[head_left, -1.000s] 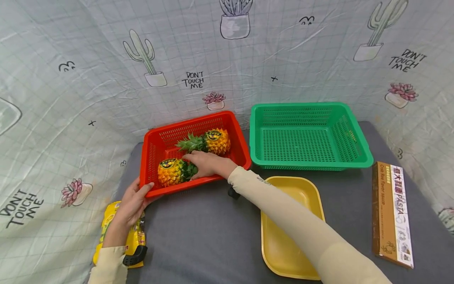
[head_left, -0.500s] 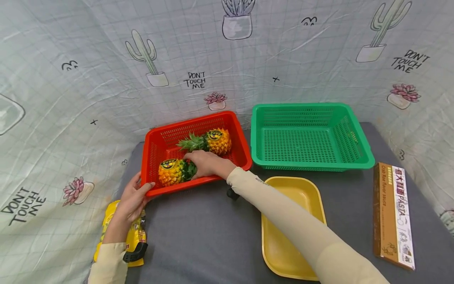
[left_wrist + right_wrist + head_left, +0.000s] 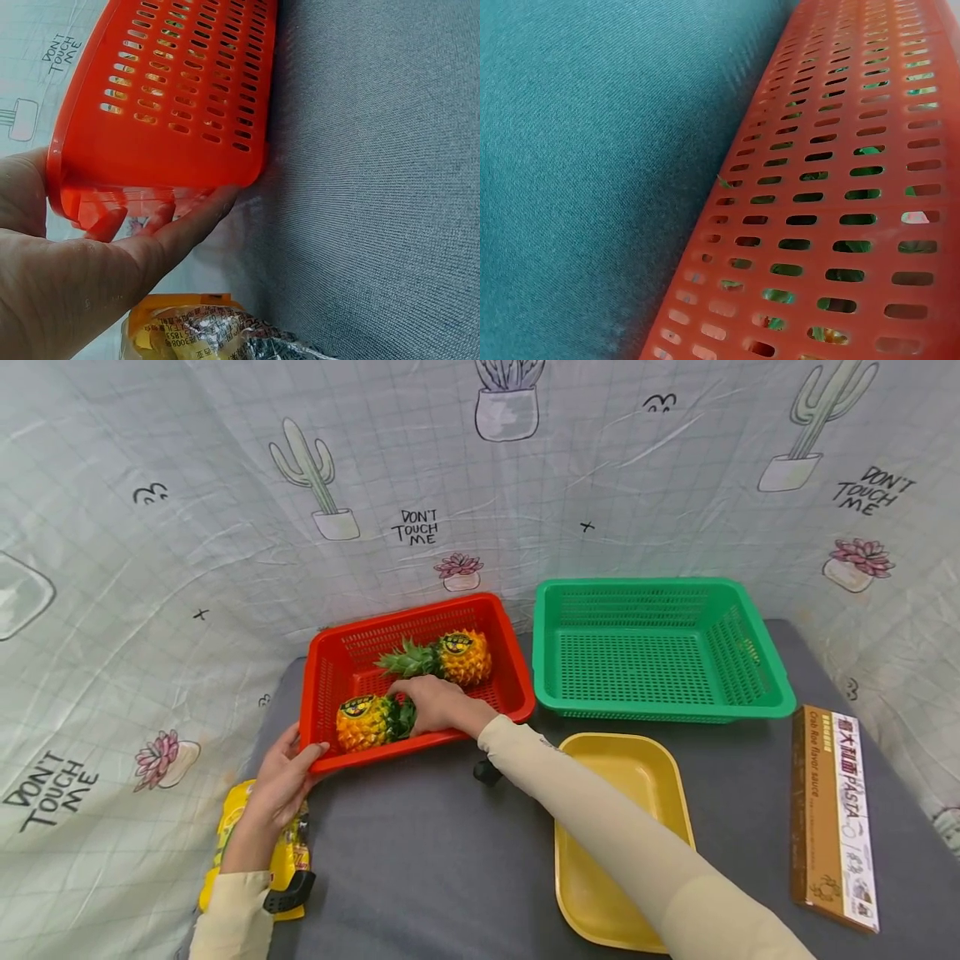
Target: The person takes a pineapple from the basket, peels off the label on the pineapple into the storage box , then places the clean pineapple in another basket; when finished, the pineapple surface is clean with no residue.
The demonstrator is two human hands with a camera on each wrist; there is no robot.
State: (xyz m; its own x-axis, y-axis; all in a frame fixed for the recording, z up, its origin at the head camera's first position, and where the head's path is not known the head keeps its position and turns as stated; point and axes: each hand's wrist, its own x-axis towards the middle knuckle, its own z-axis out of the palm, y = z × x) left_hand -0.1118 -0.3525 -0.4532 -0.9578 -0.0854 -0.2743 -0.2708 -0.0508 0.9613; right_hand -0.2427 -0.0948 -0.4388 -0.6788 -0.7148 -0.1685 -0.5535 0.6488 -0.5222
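In the head view a red basket (image 3: 420, 746) stands at the centre-left, tilted slightly in line. Two small pineapples lie in it: a front pineapple (image 3: 362, 723) with its crown to the right, and a rear pineapple (image 3: 467, 658) with its crown to the left. My left hand (image 3: 280, 783) grips the basket's front left corner, thumb over the rim; the left wrist view shows the fingers beneath the red wall (image 3: 150, 150). My right hand (image 3: 435, 703) reaches over the front rim, its thumb and fingers around the front pineapple's crown. In the right wrist view the basket wall (image 3: 832, 217) hides that hand.
A green basket (image 3: 780, 693) stands to the right of the red one. Before it lies a yellow tray (image 3: 622, 893), partly under my right forearm. A pasta box (image 3: 832, 818) lies at far right. A yellow package (image 3: 288, 860) lies beneath my left forearm.
The head view has shifted slightly, so everything appears a little further right. Both hands keep their places on the basket and the pineapple crown.
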